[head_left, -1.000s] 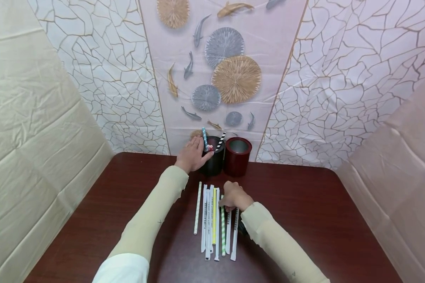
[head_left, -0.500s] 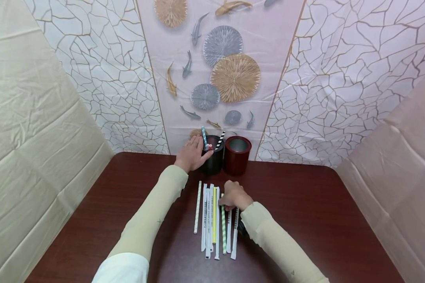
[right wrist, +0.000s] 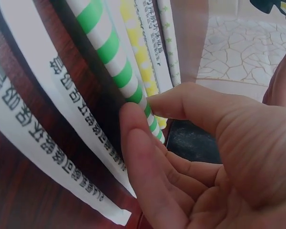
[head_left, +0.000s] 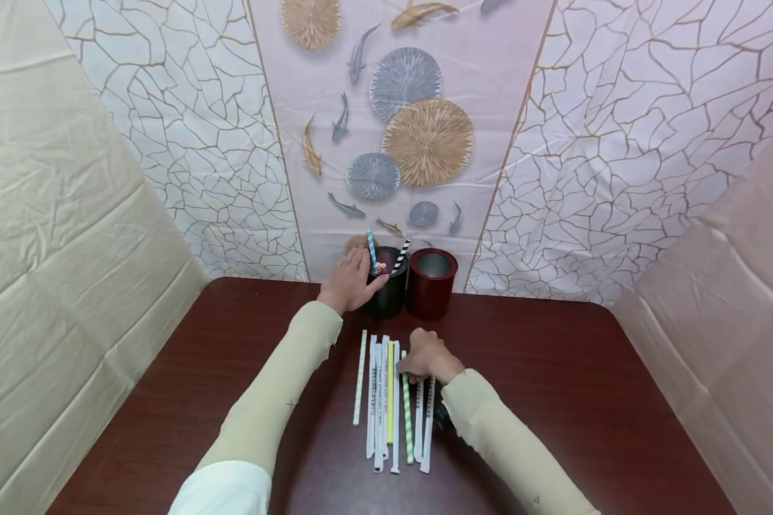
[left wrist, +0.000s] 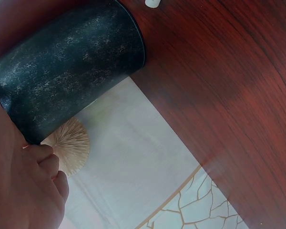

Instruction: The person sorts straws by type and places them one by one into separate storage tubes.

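Observation:
In the head view my left hand holds the upper left side of a black cup, thumb along its near rim. The left wrist view shows curled fingers at the rim of the black cup. My right hand pinches a green-and-white striped paper straw between thumb and index finger, close to its far end. In the right wrist view the striped straw slants down between those fingertips. On its left lie a yellow straw and paper-wrapped straws; two wrapped straws lie to its right.
A dark red cup stands right against the black cup. Inside the black cup are a blue straw, a black-and-white striped straw and reddish ones. A pale patterned straw lies leftmost. Cloth walls enclose the brown table.
The near end of the green striped straw has swung slightly to the right, and the right hand has barely shifted. My left hand stays on the black cup.

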